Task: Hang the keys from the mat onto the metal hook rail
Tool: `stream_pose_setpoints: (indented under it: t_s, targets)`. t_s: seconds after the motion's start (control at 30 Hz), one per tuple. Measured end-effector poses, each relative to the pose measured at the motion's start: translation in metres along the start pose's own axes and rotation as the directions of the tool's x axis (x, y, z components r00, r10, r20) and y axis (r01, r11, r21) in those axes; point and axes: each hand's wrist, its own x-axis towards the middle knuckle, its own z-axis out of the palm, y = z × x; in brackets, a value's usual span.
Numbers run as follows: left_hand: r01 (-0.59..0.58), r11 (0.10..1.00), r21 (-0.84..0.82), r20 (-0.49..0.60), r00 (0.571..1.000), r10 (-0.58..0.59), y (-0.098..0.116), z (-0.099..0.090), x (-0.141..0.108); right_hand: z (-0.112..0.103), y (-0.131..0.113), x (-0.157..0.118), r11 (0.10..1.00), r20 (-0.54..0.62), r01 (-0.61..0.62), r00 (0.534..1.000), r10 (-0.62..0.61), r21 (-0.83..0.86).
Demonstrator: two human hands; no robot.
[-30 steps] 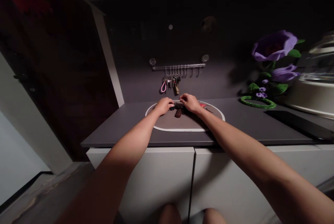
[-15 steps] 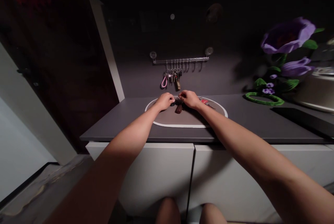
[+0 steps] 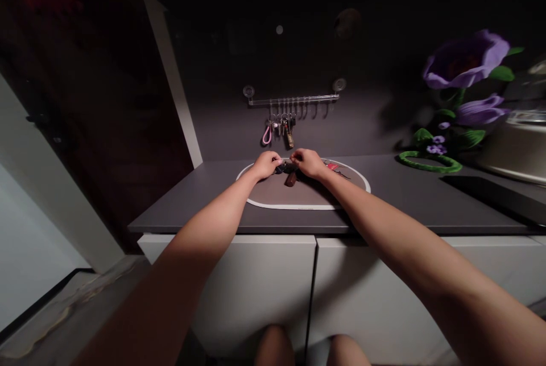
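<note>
Over an oval brown mat with a white rim [image 3: 298, 207], my left hand [image 3: 267, 165] and my right hand [image 3: 307, 162] are close together, both with fingertips pinched. Between them is a small dark bunch [image 3: 280, 169], which looks like keys, and my left fingers close on its edge. A reddish-brown fob [image 3: 291, 179] lies just in front of it on the mat. My right fingers pinch at the bunch's right side, and what is in them is too small to make out. Beside my right wrist lies a red item [image 3: 331, 166] with thin dark pieces.
A clear hook rail [image 3: 294, 100] on the wall holds several keys [image 3: 284, 124], one with a pink loop [image 3: 267, 135]. Purple flowers [image 3: 469, 65], a green ring [image 3: 430, 162] and a pale rounded container [image 3: 514, 147] occupy the right of the dark counter [image 3: 396, 201].
My left hand has shifted very slightly left relative to the mat. The view has moved a little; my right hand keeps its pinched pose beside the dark bunch.
</note>
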Motion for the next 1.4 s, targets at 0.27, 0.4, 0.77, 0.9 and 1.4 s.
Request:
stream_pose_setpoints:
  t_s: [0.27,0.4,0.77,0.9,1.4]
  targets:
    - [0.198,0.919,-0.340,0.033,0.980,-0.198,0.004,-0.001,-0.003,0.001,0.000,0.000,1.000,0.002,0.007,1.000,-0.007,-0.015]
    - [0.239,0.833,-0.499,0.080,0.970,-0.230,0.003,0.000,-0.001,0.001,-0.001,0.000,1.000,0.010,0.005,1.000,-0.005,-0.010]
    - [0.289,0.642,-0.710,0.122,0.949,-0.292,0.008,-0.008,0.001,0.002,-0.003,0.003,1.000,0.019,0.010,1.000,-0.010,-0.002]
    - [0.260,0.455,-0.852,0.131,0.946,-0.295,0.010,-0.012,0.002,0.003,-0.002,0.005,1.000,0.020,0.018,1.000,-0.018,0.007]
    - [0.081,0.023,-0.996,0.067,0.930,-0.361,0.007,-0.030,0.004,0.012,-0.004,0.011,0.995,0.082,0.009,0.997,-0.001,-0.101]
